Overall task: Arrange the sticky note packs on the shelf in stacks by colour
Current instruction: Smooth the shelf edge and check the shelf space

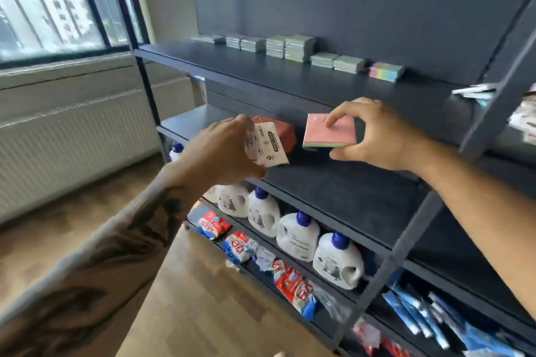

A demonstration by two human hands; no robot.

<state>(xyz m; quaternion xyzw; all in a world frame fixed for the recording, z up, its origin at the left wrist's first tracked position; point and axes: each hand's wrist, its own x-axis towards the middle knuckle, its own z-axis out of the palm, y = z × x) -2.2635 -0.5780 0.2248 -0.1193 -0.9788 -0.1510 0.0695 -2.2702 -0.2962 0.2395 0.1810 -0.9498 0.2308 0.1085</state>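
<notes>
A dark blue shelving unit (290,78) fills the view, its upper shelf carrying a row of sticky note stacks (290,48) along the back, its lower shelves white detergent jugs (298,236) and red-and-blue bags (293,284). Before the middle shelf, the left hand (220,153) grips a white-labelled sticky note pack (265,143) with a red-orange pack (282,132) just behind. The right hand (374,133) pinches a pink-topped sticky note pack (329,132), thumb beneath, fingers on top.

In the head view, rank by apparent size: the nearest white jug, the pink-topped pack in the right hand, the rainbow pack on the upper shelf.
1. White jug
2. Pink-topped pack, enlarged by nearness
3. Rainbow pack, farther back; true size unsure
</notes>
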